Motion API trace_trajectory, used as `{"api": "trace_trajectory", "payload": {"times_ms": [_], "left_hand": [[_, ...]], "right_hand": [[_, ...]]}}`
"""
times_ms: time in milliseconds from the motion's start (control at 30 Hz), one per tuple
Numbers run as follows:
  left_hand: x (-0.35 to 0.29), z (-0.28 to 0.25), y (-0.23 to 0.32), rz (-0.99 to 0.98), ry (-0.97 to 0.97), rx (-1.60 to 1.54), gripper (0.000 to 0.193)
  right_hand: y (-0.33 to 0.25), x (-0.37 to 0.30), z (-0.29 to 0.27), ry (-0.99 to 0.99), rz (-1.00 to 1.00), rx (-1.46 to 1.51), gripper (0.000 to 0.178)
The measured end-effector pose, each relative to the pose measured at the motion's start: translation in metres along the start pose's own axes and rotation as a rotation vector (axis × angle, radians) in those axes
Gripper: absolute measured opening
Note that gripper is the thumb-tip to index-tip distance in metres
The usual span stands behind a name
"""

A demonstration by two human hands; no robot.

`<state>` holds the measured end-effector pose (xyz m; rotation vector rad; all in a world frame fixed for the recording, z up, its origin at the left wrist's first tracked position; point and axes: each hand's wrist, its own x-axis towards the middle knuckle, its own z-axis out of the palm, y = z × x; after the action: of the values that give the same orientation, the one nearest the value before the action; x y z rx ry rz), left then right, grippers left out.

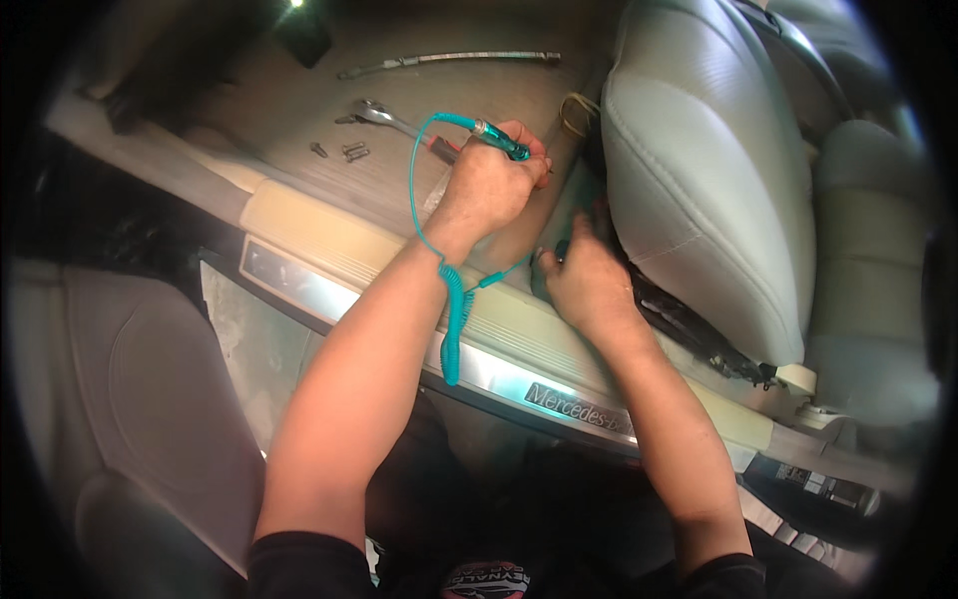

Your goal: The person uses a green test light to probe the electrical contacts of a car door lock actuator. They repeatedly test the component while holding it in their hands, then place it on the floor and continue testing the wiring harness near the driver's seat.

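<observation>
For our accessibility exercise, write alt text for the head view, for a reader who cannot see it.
The left hand grips a teal test probe with a coiled cord, while the right hand reaches under a pale car seat. A wrench and bolts lie on the car floor.

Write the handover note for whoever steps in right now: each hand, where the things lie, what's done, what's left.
Left hand: fist shut on the teal probe, tip toward the seat. Its coiled cord hangs over the left forearm across the door sill.
Right hand: down at the seat's front lower edge, fingers on the teal end of the cord; whether they grip it cannot be told.
On the floor: a wrench, a few loose bolts, a long metal rod.
Done: the bolts look already out.
Left: the probe tip's contact point is hidden by the hands, so confirm it before going on.
</observation>
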<state>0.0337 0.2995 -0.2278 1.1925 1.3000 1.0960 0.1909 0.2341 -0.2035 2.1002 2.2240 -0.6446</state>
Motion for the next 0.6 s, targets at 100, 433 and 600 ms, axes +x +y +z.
{"api": "trace_trajectory", "payload": {"times_ms": [100, 433, 600], "left_hand": [[0.003, 0.002, -0.005, -0.063, -0.035, 0.009, 0.009], [0.003, -0.011, 0.002, -0.146, 0.079, -0.216, 0.019], [0.004, -0.007, -0.006, -0.181, 0.069, -0.164, 0.019]], "right_hand": [[0.015, 0.009, 0.016, 0.0, 0.075, -0.028, 0.064], [-0.003, 0.049, 0.026, 0.209, -0.253, -0.867, 0.05], [-0.001, 0.078, 0.017, 0.03, -0.068, -0.565, 0.035]]}}
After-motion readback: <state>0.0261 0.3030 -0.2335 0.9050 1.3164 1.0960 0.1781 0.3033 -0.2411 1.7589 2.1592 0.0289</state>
